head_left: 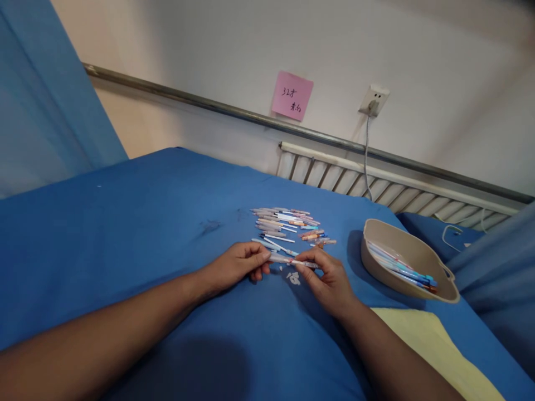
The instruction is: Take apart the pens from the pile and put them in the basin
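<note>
A slim, light-coloured pen [282,259] is held level between my two hands, low over the blue sheet. My left hand [242,260] pinches its left end between thumb and fingers. On the right part, my right hand [328,275] grips it with thumb and fingertips; a patterned piece shows beyond those fingers. Just behind the hands lie several pens and pen parts [273,220] in a rough column, grey, white and blue. Orange and pink pieces [312,235] lie at the right of that group. Small white scraps [293,277] rest below the pen.
At the right stands a beige basket [412,236] with several pens [399,267] in it. A yellow cloth [422,326] lies by my right forearm. Behind the blue-covered surface [137,223] are a radiator [321,170], a socket [374,101] with a cord, and a pink note [292,96].
</note>
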A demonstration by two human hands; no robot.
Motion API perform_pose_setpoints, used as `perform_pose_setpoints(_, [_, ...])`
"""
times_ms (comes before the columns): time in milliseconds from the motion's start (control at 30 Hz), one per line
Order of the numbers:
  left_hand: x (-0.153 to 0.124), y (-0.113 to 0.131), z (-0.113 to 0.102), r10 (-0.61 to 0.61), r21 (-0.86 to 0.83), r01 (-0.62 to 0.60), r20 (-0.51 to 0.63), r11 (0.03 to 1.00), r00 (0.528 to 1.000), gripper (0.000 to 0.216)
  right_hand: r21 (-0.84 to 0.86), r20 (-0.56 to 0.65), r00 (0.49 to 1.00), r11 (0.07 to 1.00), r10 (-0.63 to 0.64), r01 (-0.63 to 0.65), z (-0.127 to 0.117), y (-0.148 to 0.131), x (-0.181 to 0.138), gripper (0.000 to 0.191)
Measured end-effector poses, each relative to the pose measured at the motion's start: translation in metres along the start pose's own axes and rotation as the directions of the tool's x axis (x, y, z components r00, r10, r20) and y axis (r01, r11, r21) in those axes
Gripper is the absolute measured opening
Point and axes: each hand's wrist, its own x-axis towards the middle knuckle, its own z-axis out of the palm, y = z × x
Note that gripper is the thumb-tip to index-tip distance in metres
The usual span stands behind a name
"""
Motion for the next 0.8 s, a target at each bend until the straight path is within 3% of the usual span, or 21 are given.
perform_pose_setpoints(267, [0.0008,-0.0007,-0.0013,0.048,-0.029,-0.049,-0.043,0.998,0.998,0.026,0.015,0.014,1.000,1.000,0.026,-0.027,0.0004,0.0011,0.0007,0.011])
perform_pose_setpoints(467, [0.0005,-0.0038,-0.0008,0.009,-0.075,-0.010,-0.019,0.997,1.000,0.037,0.002,-0.006,1.000,1.000,0.005,-0.005,0.0009,0.0027,0.0007,0.011])
perform_pose_setpoints(600, [-0.0002,-0.0027,-0.0015,0.010,-0.035,-0.009,0.020,0.999,1.000,0.030,0.006,-0.038,0.999,1.000,-0.014,0.014,0.0017,0.0031,0.0006,0.011])
perform_pose_setpoints(800, [0.0008,-0.0018,-0.0006,-0.005,-0.041,0.004,-0.020,0.999,1.000,0.027,0.018,-0.016,1.000,1.000,-0.004,0.004,0.0025,0.0032,-0.0001,0.010])
